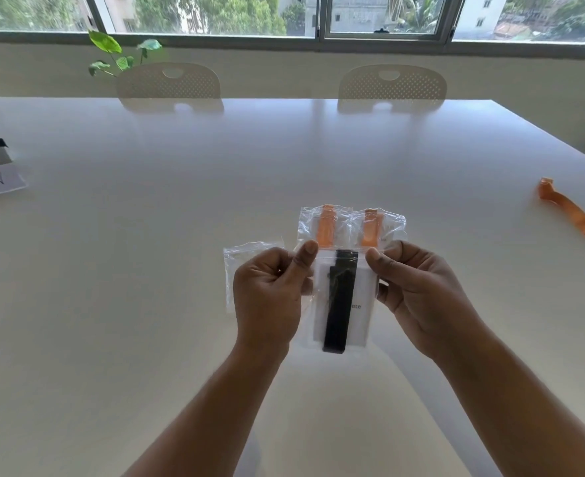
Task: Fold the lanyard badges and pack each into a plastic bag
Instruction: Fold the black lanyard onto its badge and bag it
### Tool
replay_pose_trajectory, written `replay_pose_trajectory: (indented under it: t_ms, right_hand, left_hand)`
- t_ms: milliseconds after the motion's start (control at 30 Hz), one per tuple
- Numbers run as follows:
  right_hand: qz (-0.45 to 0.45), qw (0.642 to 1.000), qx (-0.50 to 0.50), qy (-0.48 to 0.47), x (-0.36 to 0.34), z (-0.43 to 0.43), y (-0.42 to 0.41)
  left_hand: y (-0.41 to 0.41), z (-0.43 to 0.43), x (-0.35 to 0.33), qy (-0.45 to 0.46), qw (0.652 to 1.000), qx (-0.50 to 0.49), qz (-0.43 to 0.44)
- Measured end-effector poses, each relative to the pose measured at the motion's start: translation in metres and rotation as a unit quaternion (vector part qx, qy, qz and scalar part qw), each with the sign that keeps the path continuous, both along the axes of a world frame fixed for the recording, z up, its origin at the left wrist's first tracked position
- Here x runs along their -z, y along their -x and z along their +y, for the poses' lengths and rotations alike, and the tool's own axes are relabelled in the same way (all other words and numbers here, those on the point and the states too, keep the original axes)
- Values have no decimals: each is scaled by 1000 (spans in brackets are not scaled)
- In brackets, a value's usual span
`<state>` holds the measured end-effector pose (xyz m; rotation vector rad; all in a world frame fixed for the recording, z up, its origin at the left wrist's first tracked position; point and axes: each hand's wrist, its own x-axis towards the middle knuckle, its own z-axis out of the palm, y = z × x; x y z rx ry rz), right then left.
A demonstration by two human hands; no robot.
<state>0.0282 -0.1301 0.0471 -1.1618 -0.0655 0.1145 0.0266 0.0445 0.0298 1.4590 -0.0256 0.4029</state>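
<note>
Clear empty plastic bag (246,270) lies flat on the white desk (180,201), partly hidden behind the left grip (270,294). This grip pinches w/ thumb and forefinger the top left of the held bag (361,287), lifted above the desk. Inside are the white badge (358,325) and its folded black lanyard (339,304). Right grip (421,297) pinches the top right the same way. Behind are two packed bags (325,225) w/ orange straps. A loose orange lanyard (573,215) lies far right. The film looks thin, light and slippery, so I judge it is best held at the seal strip, not the middle.
</note>
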Motion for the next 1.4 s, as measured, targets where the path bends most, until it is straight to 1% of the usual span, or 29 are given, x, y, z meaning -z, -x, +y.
replay_pose_trajectory:
  t_ms: [133,233,300,400,500,600,667,733,833,933,1033,1133,1233,1400]
  right_hand:
    - [12,1000,-2,-22,-2,1,1]
    - [19,998,1,-66,-3,1,2]
    - [14,997,1,-79,-3,2,3]
    - [-12,997,-6,-73,-3,4,4]
    - [-33,998,9,-47,-2,4,4]
    - [-37,999,22,-20,1,6,4]
    - [-33,999,25,5,1,8,5]
    - [-26,999,26,25,0,8,6]
    - [-29,998,35,37,0,9,7]
    - [-57,993,71,76,1,9,8]
    - [-94,979,108,142,4,10,7]
    - [-106,973,116,171,6,13,6]
    - [-90,979,118,142,7,12,5]
    - [-34,996,85,19,4,9,4]
  left_hand:
    - [-1,3,0,-5,1000,9,-21]
    - [-1,2,0,21,998,44,-27]
    - [0,0,-1,42,997,65,-19]
    - [0,-1,-3,71,992,102,13]
    - [0,2,-5,77,986,136,52]
    - [2,0,-4,50,983,166,54]
    - [4,-2,-3,57,983,166,49]
    - [5,-1,-3,84,981,165,51]
    - [6,-2,-4,102,978,172,61]
    - [10,-6,-3,119,974,178,70]
    - [11,-9,-2,140,971,178,71]
    - [11,-9,-2,135,974,168,69]
    - [9,-7,-3,144,975,156,63]
    - [7,-5,-4,138,976,156,67]
